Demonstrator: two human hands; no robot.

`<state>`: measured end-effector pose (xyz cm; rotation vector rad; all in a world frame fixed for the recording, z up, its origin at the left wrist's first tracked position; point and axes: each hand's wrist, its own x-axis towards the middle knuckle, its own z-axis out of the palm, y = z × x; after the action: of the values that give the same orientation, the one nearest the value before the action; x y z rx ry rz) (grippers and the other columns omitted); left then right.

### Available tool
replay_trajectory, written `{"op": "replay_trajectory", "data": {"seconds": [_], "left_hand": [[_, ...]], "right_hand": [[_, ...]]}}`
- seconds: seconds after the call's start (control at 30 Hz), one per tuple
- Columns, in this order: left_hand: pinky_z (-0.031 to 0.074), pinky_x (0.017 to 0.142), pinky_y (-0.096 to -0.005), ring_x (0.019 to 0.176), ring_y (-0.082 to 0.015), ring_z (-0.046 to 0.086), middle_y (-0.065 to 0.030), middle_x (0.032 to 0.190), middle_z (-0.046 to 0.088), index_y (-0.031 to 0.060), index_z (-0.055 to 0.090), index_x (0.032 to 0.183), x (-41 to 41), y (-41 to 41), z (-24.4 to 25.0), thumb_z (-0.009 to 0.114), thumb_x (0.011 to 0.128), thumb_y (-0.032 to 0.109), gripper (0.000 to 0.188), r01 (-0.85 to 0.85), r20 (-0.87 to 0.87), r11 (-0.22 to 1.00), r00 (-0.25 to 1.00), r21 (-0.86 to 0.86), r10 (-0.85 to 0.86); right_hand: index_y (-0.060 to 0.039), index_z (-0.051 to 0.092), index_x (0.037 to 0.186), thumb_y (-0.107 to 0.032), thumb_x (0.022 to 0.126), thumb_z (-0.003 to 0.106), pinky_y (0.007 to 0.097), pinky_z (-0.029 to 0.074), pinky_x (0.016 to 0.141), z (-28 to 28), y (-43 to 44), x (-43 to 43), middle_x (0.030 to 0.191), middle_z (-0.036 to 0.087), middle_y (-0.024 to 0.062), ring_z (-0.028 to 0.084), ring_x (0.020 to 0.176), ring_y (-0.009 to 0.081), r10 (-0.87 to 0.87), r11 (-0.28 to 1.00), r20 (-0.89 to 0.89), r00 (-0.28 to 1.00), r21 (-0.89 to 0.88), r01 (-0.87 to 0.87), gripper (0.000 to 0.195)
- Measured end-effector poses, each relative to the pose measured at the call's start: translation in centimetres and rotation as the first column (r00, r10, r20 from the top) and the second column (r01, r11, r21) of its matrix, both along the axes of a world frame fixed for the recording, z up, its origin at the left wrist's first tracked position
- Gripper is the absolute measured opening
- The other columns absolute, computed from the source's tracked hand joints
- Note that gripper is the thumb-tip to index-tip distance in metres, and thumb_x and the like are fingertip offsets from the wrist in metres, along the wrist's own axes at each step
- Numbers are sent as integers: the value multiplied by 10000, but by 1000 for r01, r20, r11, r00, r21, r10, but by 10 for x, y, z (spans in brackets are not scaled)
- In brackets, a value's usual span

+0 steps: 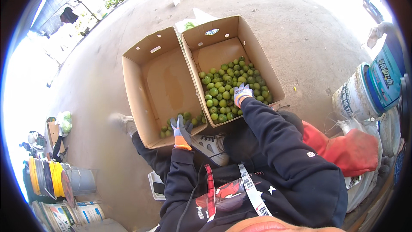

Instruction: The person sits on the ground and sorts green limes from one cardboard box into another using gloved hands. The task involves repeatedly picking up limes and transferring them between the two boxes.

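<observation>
Two open cardboard boxes stand side by side on the ground before me. The right box (pixel 266 61) holds many small round green fruits (pixel 222 88), heaped towards its near side. In the left box (pixel 154 87), a smaller group of green fruits (pixel 165 131) lies along the near wall. My right hand (pixel 243 94), in a grey and white glove with an orange cuff, rests among the fruits of the right box; its fingertips are partly hidden. My left hand (pixel 182 132), gloved alike, is over the left box's near end with fingers apart, beside the fruits there.
Stacked buckets (pixel 355 91) stand at the right, near a red cloth (pixel 347 151) on white sacks. More buckets (pixel 79 180) are at lower left. A white tray (pixel 154 183) holds a dark phone-like object. My shoe (pixel 210 146) is close to the boxes.
</observation>
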<state>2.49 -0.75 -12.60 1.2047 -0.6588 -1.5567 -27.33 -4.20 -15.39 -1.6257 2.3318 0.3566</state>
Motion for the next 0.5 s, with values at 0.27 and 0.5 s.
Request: {"op": "replay_trajectory", "data": {"seconds": [0.27,0.5], "left_hand": [[444,931,-410,1162,-339,488,-137,1394,328,157,111,1470,1,3,-8,603,894,282,768,-24,-24,998,999,-54,23],[448,885,-380,1103,-258,522,-88,1340,416,138,281,1419,6,6,-6,557,915,326,605,40,-43,998,998,-41,-41]], "right_hand": [[-72,569,1183,-143,835,565,426,506,841,18,-1,8,1347,472,114,580,1096,312,-142,984,195,971,-82,160,356],[-73,686,1048,-125,788,583,399,522,819,53,4,2,1108,655,112,620,1050,275,115,963,155,981,227,-148,285]]}}
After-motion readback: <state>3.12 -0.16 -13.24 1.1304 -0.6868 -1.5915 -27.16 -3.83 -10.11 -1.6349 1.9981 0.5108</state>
